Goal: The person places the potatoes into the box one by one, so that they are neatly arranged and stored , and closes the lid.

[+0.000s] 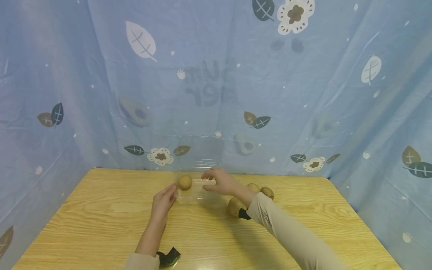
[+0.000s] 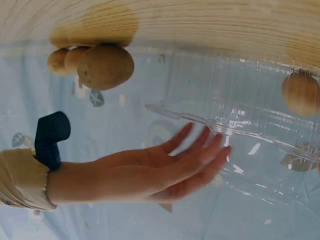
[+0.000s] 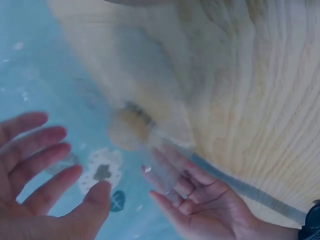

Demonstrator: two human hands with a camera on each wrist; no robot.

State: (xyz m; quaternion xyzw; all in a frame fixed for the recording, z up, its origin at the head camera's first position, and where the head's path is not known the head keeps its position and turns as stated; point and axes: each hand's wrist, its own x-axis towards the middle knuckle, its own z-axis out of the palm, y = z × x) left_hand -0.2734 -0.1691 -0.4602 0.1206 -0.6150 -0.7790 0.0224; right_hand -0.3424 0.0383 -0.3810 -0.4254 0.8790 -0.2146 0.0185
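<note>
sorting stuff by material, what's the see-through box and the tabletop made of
The box looks like thin clear plastic, glossy: the table shows through it and the left wrist view catches bright glints along its ribbed walls. The tabletop looks like light wood, or a wood-grain laminate, with a smooth, slightly shiny finish; which one cannot be told.

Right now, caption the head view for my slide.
Both open hands, left hand and right hand, flank a clear plastic clamshell box holding one brown kiwi.

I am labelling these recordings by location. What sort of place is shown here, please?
Probably a staged recording booth, not a real kitchen: a wooden table is enclosed by a blue leaf-and-flower printed sheet, and it holds only a clear plastic container and a few kiwifruit.
</note>
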